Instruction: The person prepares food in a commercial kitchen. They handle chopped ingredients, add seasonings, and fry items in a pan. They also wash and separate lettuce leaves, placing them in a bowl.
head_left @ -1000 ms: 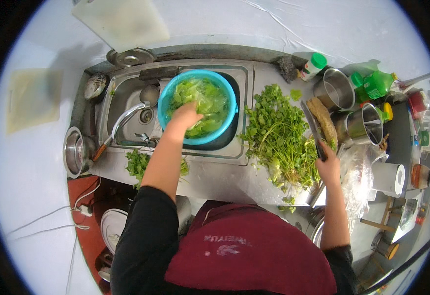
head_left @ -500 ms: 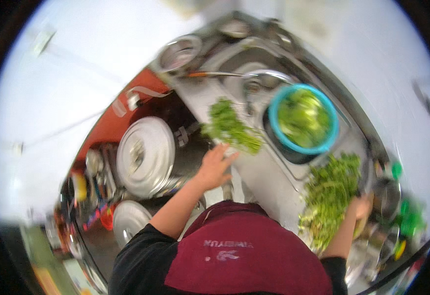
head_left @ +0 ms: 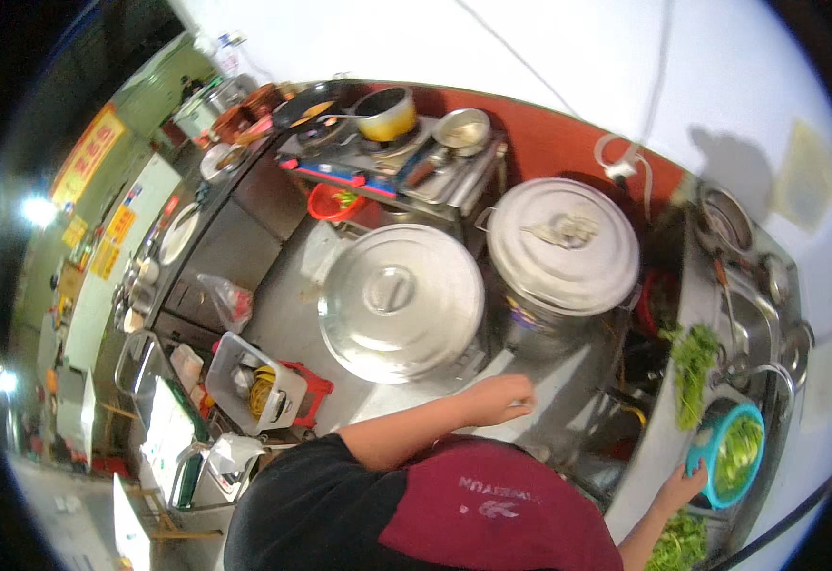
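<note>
My right hand (head_left: 680,488) grips the near-left rim of a blue basin (head_left: 760,476) on the sink counter. Cut green leaves (head_left: 739,452) fill the basin. My left hand (head_left: 503,399) hangs in front of my apron, fingers curled in, with nothing seen in it. A bunch of leafy greens (head_left: 693,366) lies on the counter beyond the basin. A larger pile of greens (head_left: 677,545) is beside my right forearm, partly cut off by the lower edge of the view.
A big lidded pot (head_left: 568,247) and a wide lidded pot (head_left: 401,305) stand ahead of me. Behind them a stove (head_left: 368,171) carries a yellow pot (head_left: 384,116) and pans. A grey bin (head_left: 256,385) sits at left. The sink (head_left: 753,319) with its tap is at right.
The view has swung left toward the stove and pots. My right hand has gone from the pile of greens to the basin's rim. My left hand's spread fingers have curled in.
</note>
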Demonstrator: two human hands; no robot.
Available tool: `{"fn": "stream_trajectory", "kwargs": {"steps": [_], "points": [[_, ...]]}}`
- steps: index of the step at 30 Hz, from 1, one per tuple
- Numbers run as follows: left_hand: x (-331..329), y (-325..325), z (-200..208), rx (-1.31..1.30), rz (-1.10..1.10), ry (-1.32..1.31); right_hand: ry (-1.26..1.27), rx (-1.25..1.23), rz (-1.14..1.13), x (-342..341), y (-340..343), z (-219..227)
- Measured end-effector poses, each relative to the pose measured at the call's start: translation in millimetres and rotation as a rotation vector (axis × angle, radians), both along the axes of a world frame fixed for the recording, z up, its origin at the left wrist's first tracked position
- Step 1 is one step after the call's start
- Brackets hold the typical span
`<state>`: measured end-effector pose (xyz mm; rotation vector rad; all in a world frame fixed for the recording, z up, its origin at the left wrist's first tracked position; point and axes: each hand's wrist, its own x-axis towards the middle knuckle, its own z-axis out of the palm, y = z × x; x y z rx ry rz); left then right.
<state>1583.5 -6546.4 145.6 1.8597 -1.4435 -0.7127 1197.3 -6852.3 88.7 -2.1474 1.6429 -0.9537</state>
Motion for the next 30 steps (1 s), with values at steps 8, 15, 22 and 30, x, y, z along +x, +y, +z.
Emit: {"fn": "stream_trajectory", "kwargs": {"steps": [8,15,22,30], "points": [[90.6,297.1,-15.3,0.187,0.581,0.181,0.042,0.399,0.562,228.7,211.8,1.7],[87.0,467.7,-31.3,0.155,1.188,0.12,0.243,0.328,1.266,399.4,311.3,57.7],[81.9,548.3,-97.4,0.025,1.626,0.181,-0.036,0.445,1.481,534.4,446.6,83.8],[238.5,632.7,-127.9,0.555,0.866,-0.048,0.231,0.578,1.685,626.0,586.2,101.7]]}}
